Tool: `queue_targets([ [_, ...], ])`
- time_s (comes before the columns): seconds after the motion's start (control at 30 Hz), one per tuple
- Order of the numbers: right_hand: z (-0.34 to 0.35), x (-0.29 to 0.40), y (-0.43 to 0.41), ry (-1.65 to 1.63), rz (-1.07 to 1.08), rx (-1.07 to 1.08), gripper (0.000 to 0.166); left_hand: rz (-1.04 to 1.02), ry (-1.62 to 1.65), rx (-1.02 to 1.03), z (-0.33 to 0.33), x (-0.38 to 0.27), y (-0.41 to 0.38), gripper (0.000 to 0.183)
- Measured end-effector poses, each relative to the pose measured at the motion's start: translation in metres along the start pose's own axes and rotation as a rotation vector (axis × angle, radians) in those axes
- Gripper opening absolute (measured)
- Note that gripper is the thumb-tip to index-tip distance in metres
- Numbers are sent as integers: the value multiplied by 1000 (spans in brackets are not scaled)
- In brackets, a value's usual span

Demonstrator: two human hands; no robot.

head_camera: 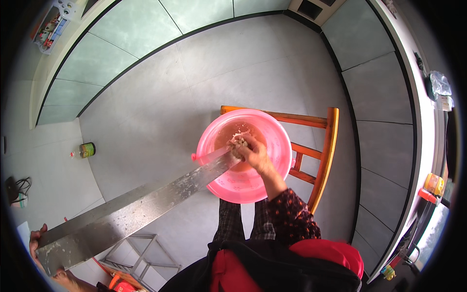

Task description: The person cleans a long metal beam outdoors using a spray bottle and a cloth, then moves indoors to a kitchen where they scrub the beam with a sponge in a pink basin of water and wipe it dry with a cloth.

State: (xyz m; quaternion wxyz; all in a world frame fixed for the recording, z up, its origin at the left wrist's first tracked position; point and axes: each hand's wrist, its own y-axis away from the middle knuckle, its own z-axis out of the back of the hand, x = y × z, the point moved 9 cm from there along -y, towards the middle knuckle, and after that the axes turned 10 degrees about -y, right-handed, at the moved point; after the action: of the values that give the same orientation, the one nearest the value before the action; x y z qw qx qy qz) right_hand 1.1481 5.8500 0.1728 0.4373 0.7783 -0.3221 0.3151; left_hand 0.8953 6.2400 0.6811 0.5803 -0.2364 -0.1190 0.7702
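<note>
My left hand [35, 241] grips the near end of a long, angular stainless steel piece [146, 208] at the lower left, with whitish spots along its surface. The piece slants up to the right, and its far end reaches over a pink plastic basin [239, 195]. My right hand [257, 155] holds a crumpled, greyish-beige wad [240, 146] against that end; whether it is cloth or a scouring pad, I cannot tell. Cloudy brownish water [222, 135] with some froth lies in the basin, partly hidden by my hand and the metal.
The basin rests on a wooden chair [330, 146]. Tiled cabinets [386, 87] line the right side and the back. A labelled bottle [87, 150] stands at left. A metal frame [146, 252] is below the long piece. Several items, including a yellow-lidded container [434, 183], sit on the right counter.
</note>
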Motion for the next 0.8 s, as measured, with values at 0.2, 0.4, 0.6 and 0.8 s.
queue_targets([
  [0.2,-81,29,77,613,445,-61,24,120,180,-26,-10,24,14,91],
  [0.4,17,-75,25,727,249,-368,17,208,134,-62,-8,20,26,89],
  [0.6,92,-114,-18,917,41,-535,19,120,121,-11,-9,0,19,86],
  [0.8,-88,20,85,573,512,-118,15,135,99,-13,-5,-3,37,73],
])
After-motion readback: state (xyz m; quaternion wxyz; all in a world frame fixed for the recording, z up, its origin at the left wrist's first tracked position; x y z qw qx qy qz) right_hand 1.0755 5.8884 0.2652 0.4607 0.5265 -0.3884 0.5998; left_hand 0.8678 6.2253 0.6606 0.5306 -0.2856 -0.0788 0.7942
